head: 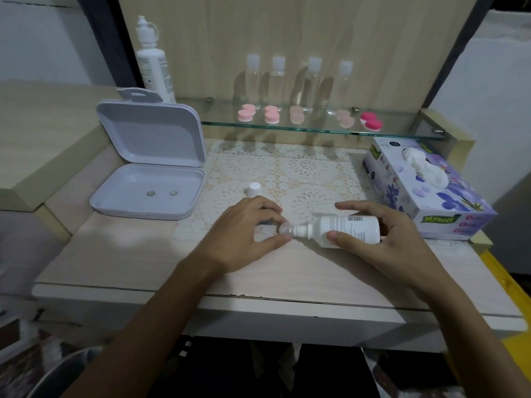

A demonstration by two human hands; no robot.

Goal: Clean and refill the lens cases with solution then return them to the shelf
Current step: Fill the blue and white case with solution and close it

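The table (pixel 120 248) in front of me carries a lace mat (pixel 301 173), and a glass shelf (pixel 316 129) runs along the wooden back panel above it. An open white box (pixel 149 168) sits at the left of the table, lid propped upright, with two small round bits in its tray. A tissue box (pixel 425 193) lies at the right, a tissue poking out. On the shelf stand a tall white bottle (pixel 153 64) at the left and four clear bottles (pixel 297 81) in a row, with the pink lens cases (pixel 271 114) lined up in front of them. My right hand (pixel 393 239) grasps the solution bottle (pixel 352 229), tipped on its side, nozzle pointing left. My left hand (pixel 244 231) pinches at the nozzle tip with its grip. A small white cap (pixel 254 189) stands on the mat just beyond my left hand.
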